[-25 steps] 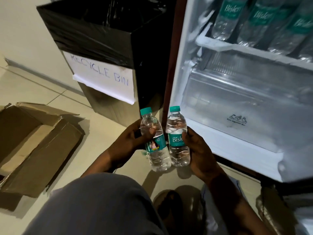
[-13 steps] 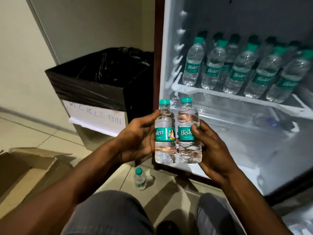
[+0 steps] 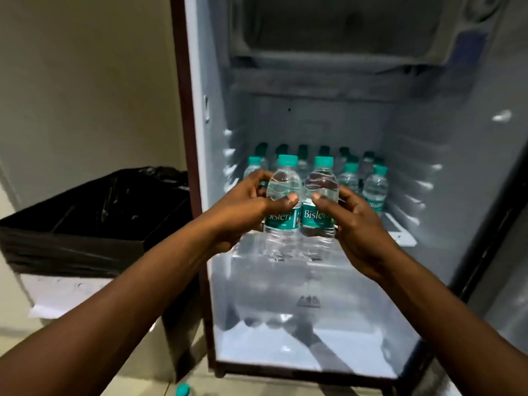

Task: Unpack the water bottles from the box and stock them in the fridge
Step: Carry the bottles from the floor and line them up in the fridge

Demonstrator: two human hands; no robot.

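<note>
The open fridge (image 3: pixel 328 324) faces us, rows of stocked bottles (image 3: pixel 350 174) at the shelf's back. Our left hand (image 3: pixel 243 207) and right hand (image 3: pixel 354 224) each grip a bottle (image 3: pixel 283 207), held upright at its front edge; more stocking remains, we judge.

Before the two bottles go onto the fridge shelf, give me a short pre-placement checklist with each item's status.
1. Left hand grips left bottle: ok.
2. Right hand grips right bottle: ok.
3. Both bottles upright, caps on: ok.
4. Fridge open, path ahead unobstructed: ok.
5. Free shelf space in front of the stocked bottles: cannot tell, held bottles hide it.
</note>
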